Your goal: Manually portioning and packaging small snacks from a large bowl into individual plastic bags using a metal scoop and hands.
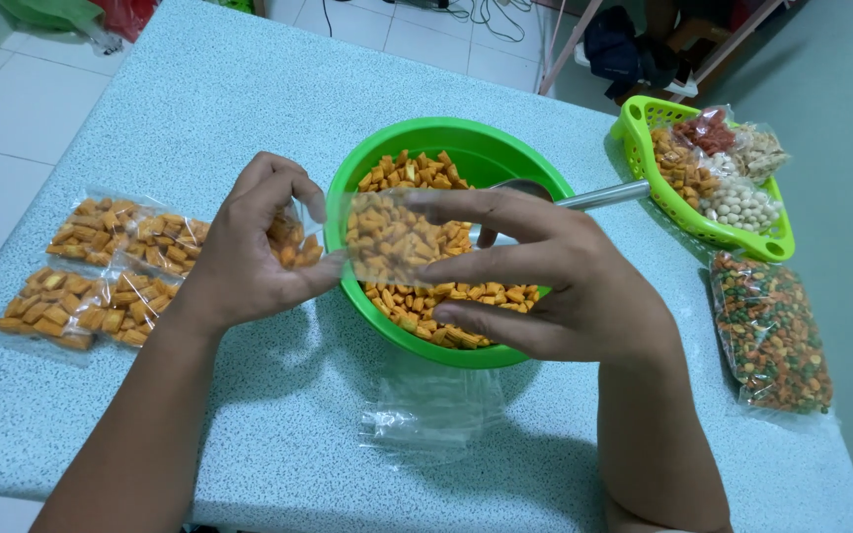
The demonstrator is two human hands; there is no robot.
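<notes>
while the small clear bag [377,237] hangs over the green bowl [466,138], partly filled with orange snacks, the filling step looks almost over; closing its mouth seems the next need. left hand [249,247] and right hand [555,276] both have their grip pinched on the bag above the desk [249,415].

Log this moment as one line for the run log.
left hand: pinching small clear bag | right hand: holding same bag | under: green bowl of orange snacks | spoon in bowl
</notes>
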